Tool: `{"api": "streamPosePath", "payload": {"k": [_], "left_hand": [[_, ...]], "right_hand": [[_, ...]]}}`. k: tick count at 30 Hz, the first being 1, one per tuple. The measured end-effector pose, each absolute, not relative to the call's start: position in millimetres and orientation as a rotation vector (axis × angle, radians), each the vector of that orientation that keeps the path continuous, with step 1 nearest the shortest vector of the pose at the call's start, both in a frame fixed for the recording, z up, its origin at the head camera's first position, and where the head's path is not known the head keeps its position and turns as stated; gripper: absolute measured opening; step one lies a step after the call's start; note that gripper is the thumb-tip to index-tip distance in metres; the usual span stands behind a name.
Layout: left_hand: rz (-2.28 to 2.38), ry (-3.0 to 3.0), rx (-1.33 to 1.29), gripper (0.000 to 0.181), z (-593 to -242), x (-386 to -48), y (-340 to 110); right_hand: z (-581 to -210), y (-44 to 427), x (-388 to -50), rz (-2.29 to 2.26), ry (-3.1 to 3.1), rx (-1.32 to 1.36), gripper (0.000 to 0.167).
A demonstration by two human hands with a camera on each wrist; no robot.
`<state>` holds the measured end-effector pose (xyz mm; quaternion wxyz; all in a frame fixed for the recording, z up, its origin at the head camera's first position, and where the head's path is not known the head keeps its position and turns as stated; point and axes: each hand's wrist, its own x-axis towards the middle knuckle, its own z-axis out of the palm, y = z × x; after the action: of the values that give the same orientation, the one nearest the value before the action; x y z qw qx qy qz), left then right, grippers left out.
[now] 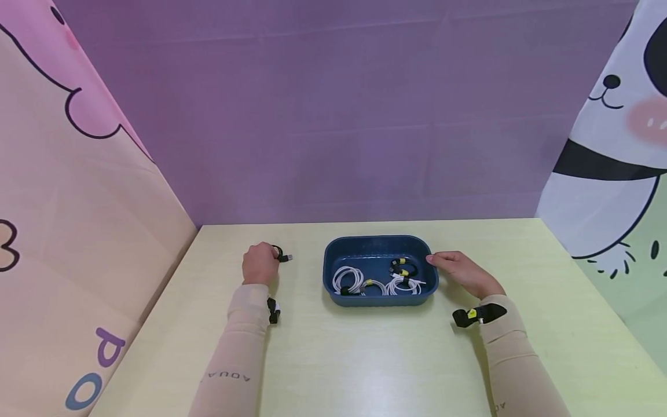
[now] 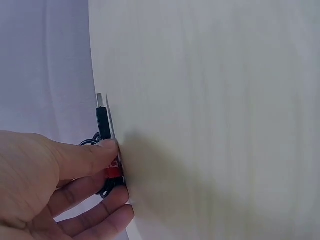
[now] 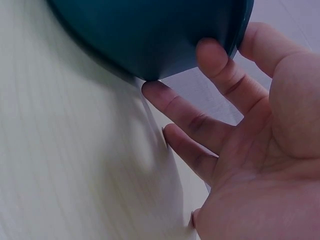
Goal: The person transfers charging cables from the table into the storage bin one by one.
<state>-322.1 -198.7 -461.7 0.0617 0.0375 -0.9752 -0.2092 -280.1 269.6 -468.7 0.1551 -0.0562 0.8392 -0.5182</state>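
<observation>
At the left of the table, my left hand (image 1: pixel 260 264) pinches a coiled black USB cable (image 1: pixel 283 256) between thumb and fingers. A red tie (image 2: pixel 114 171) wraps the coil in the left wrist view, and the metal plug points away from the palm. My right hand (image 1: pixel 465 273) grips the right end of a dark blue plastic bin (image 1: pixel 380 302), thumb at the rim and fingertips against the outer wall. Inside the bin lie a white coiled cable (image 1: pixel 346 281), another white coil (image 1: pixel 405 285) with a black tie, a smaller white cable (image 1: pixel 373 284) and a black cable with yellow parts (image 1: pixel 411 270).
The pale wood table (image 1: pixel 365 359) carries the bin near its back middle. Behind it hangs a purple cloth (image 1: pixel 333 116). Printed cartoon panels stand at left and right. Dark camera straps sit on both wrists over long pale sleeves.
</observation>
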Motion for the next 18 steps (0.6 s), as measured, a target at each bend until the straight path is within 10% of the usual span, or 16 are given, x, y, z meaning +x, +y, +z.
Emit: {"api": "streamPosePath", "payload": {"k": [18], "left_hand": [[-0.907, -2.861, 0.212, 0.013, -470.5, -319.7, -195.4]], "right_hand": [[-468.8, 269.6, -280.3, -1.476, 2.405, -0.167, 0.053]]}}
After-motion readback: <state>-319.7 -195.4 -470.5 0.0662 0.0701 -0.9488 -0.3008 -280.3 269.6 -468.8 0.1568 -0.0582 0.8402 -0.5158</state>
